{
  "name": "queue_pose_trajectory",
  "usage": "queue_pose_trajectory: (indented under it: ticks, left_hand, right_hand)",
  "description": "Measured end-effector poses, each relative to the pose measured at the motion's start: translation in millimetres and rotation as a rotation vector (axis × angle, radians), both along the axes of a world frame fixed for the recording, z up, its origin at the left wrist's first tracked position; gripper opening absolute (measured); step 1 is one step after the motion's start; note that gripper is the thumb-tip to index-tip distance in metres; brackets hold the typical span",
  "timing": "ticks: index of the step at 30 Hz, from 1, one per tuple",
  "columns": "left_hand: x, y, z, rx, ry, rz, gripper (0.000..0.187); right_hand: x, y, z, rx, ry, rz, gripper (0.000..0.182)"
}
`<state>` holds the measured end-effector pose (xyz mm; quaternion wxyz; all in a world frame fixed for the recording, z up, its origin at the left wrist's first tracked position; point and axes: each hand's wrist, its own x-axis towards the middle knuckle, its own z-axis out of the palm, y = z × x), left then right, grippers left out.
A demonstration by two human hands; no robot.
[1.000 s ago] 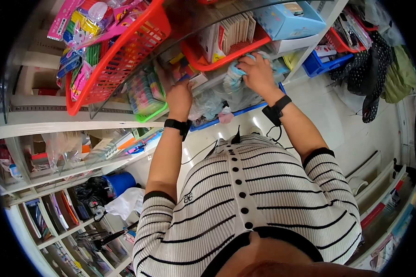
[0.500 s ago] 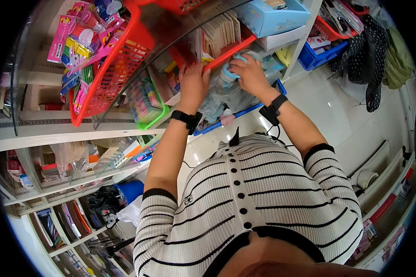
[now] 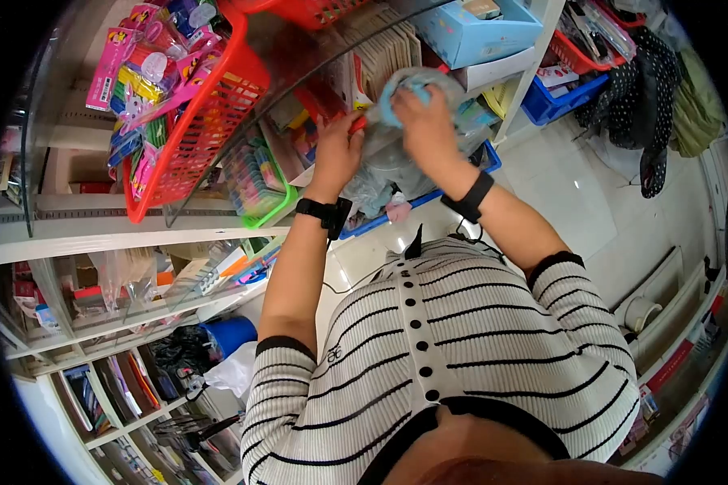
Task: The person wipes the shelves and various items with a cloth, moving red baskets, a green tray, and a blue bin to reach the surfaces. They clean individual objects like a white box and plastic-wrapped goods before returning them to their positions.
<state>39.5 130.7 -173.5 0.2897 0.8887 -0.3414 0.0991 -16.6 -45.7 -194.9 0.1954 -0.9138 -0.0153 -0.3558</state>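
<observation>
My left hand (image 3: 337,153) is closed on the near rim of a red basket (image 3: 319,99), which stands on the shelf with upright cards or booklets (image 3: 380,56) in it. In my right hand (image 3: 430,133) is a bunched light-blue and whitish cloth (image 3: 387,103), smeared by motion. The cloth lies over the basket's front edge and hides part of it. Below my hands is a blue-edged bin (image 3: 416,204) with clear plastic bags inside.
A large red basket (image 3: 206,133) of packaged craft items sticks out at the left, beside a glass edge. A green tray (image 3: 259,190) of coloured pieces sits nearer. A light-blue box (image 3: 481,36) stands at the upper right, with a blue basket (image 3: 562,101) farther right.
My right hand has moved up and left with the cloth, across the basket's front edge. My left hand stays at the rim, shifted only slightly.
</observation>
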Motion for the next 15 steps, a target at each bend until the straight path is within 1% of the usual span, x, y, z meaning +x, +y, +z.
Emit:
queue_pose_trajectory:
  ticks: [1, 2, 3, 5, 6, 7, 8, 9, 10, 11, 12, 13, 14, 15]
  left_hand:
    - [2.0, 1.8, -1.2, -0.003, 0.000, 0.004, 0.028]
    - [4.3, 3.7, -1.9, -0.009, 0.062, 0.016, 0.031]
    - [4.8, 5.4, -2.9, -0.014, 0.125, 0.027, 0.034]
    - [0.9, 5.7, -0.2, -0.057, 0.169, 0.030, 0.036]
    - [-1.5, 5.1, 2.2, -0.099, 0.214, 0.034, 0.038]
    - [-1.9, 4.7, 2.5, -0.100, 0.214, 0.038, 0.038]
    - [-2.3, 4.4, 2.0, -0.088, 0.158, 0.018, 0.038]
    - [-1.5, 4.8, 1.8, -0.078, 0.101, -0.001, 0.037]
    - [-1.4, 6.3, 1.7, -0.082, 0.102, 0.006, 0.037]
    - [-1.1, 7.6, 1.8, -0.059, 0.094, 0.001, 0.038]
    - [-0.4, 8.5, 2.3, -0.037, 0.084, -0.004, 0.039]
    - [-0.8, 9.3, 3.1, -0.043, 0.085, 0.002, 0.039]
    - [-1.6, 10.1, 4.2, -0.070, 0.186, 0.012, 0.040]
    - [-0.8, 10.3, 6.0, -0.099, 0.283, 0.022, 0.041]
  right_hand:
    - [-5.6, 16.2, 3.2, -0.029, 0.026, 0.084, 0.043]
    - [-9.6, 24.4, 4.2, -0.056, 0.056, 0.167, 0.044]
    - [-10.5, 25.8, 3.8, -0.055, 0.060, 0.168, 0.044]
    - [-6.4, 26.0, 4.2, -0.047, 0.005, 0.244, 0.029]
    - [-4.7, 18.4, 6.9, -0.048, 0.004, 0.246, 0.029]
    - [-3.3, 1.8, 12.4, -0.106, 0.006, 0.205, 0.029]
    - [-1.1, -15.3, 16.0, -0.164, 0.010, 0.167, 0.030]
    - [6.0, -33.8, 14.7, -0.162, 0.025, 0.060, 0.031]
    - [9.4, -48.2, 15.4, -0.158, 0.042, -0.047, 0.032]
    - [3.2, -54.1, 29.3, -0.072, 0.059, 0.011, 0.033]
    - [2.6, -48.7, 26.6, -0.078, 0.059, 0.018, 0.033]
    - [2.7, -40.1, 19.8, -0.113, 0.058, -0.021, 0.038]
    - [1.5, -31.7, 14.6, -0.147, 0.057, -0.060, 0.043]
    - [-1.8, -23.2, 13.1, -0.154, 0.055, -0.054, 0.043]
